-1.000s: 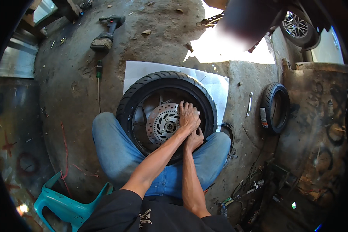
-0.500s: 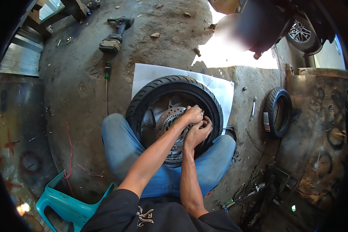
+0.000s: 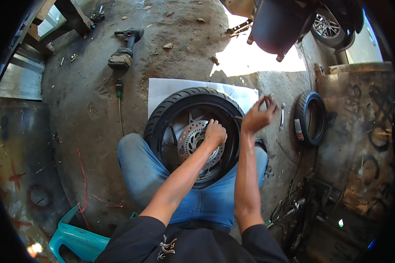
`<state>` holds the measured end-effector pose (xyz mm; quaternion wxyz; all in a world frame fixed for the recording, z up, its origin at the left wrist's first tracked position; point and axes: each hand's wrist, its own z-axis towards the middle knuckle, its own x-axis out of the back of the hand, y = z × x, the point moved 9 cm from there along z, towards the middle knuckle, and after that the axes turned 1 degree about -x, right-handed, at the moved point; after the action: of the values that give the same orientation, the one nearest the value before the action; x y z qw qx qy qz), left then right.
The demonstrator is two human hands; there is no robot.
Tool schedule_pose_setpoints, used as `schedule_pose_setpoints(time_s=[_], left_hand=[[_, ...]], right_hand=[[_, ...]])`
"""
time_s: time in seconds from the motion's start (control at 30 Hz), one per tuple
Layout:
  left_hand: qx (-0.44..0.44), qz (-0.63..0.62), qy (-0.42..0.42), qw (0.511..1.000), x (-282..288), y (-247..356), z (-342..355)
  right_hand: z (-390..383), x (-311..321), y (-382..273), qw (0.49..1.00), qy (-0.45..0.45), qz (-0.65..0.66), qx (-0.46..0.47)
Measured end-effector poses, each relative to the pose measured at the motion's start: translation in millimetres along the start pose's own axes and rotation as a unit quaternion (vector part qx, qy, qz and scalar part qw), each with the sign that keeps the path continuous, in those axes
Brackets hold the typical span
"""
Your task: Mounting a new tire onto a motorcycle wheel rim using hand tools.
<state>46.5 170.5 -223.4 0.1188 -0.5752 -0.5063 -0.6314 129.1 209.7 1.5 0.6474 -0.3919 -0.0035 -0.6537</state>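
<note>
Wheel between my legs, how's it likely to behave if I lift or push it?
The wheel is probably heavy for its size, with a metal-looking brake disc inside a thick tyre. Lying roughly flat, it seems unlikely to roll. Pushed, it might drag the white sheet under its far edge.

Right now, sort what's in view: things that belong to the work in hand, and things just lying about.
In the job, it seems:
tyred wheel between the knees
perforated disc under the left hand
white sheet beneath the wheel

Apparently just lying about, all untouched:
power tool
screwdriver
wrench
loose tyre
teal stool
</note>
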Motion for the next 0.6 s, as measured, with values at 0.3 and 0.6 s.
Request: schedule_pose_setpoints(time_s=[0.3,0.6], left_hand=[[-0.020,-0.016,0.044,0.999,8,3,-13],[-0.021,-0.024,0.129,0.991,31,9,-15]], right_hand=[[14,-23,179,0.959,-0.130,0.025,-0.251],[49,-114,165,0.971,-0.231,-0.056,-0.001]])
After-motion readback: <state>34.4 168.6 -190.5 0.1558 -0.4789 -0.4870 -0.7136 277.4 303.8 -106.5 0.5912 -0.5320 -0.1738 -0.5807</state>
